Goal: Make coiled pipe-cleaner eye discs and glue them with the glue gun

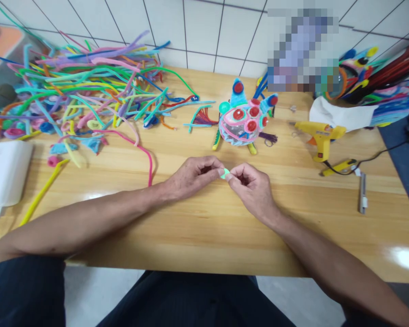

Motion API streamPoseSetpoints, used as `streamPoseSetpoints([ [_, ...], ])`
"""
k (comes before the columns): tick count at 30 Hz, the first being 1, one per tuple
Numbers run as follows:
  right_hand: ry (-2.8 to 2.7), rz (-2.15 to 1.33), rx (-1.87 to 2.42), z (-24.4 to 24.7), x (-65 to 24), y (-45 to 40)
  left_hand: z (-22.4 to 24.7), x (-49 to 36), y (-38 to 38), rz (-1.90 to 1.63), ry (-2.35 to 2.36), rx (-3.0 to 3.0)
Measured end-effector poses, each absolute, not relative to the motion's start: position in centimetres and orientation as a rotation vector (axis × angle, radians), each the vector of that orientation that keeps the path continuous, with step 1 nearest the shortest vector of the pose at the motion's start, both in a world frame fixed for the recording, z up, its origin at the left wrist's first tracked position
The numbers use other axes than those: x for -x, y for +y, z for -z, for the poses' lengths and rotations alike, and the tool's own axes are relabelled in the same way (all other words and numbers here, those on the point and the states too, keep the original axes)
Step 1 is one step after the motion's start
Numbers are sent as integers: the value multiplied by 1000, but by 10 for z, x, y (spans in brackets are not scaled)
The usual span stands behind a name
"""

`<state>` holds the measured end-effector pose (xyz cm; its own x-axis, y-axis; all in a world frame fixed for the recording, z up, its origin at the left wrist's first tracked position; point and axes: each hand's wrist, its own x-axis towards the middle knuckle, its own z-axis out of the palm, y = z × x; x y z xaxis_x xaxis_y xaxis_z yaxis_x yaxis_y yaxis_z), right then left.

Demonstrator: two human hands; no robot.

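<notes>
Between the fingertips of both hands is a small coiled disc of light green pipe cleaner (pixel 225 173). My left hand (pixel 198 176) pinches its left edge, and my right hand (pixel 250 185) pinches the right edge, so the fingers cover part of it. Both hands are just above the wooden table. Beyond them stands a colourful animal figure (pixel 244 120) made of pipe cleaners, with blue ears, red round spots, a pink-outlined face, yellow-tipped legs and tassels at its sides.
A heap of coloured pipe cleaners (pixel 98 86) covers the back left, near a white box with a cable (pixel 8 170). On the right lie a yellow glue gun (pixel 322 136), a yellow cutter knife (pixel 339 168) and a grey pen-like tool (pixel 362 193). White tiles (pixel 204 27) line the wall behind.
</notes>
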<state>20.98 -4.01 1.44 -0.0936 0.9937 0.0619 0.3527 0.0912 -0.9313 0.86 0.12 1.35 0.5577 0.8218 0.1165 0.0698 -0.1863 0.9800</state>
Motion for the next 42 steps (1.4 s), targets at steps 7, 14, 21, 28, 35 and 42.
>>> streamPoseSetpoints([
  [7,-1572,-1013,1372,-14,-210,-40,-14,-8,2,-809,760,-1657],
  [14,-1578,-1005,1368,-13,-210,-40,-13,-8,2,-799,760,-1669],
  [21,-1580,-1009,1369,-13,-211,-41,-13,-9,2,-804,749,-1657],
  [28,-1594,-998,1372,-12,-211,-41,-13,-8,3,-807,754,-1661],
  [35,-1607,-1001,1349,-11,-212,-41,-14,-9,1,-824,750,-1642],
  [42,-1610,-1009,1338,-11,-213,-41,-13,-9,1,-819,772,-1635],
])
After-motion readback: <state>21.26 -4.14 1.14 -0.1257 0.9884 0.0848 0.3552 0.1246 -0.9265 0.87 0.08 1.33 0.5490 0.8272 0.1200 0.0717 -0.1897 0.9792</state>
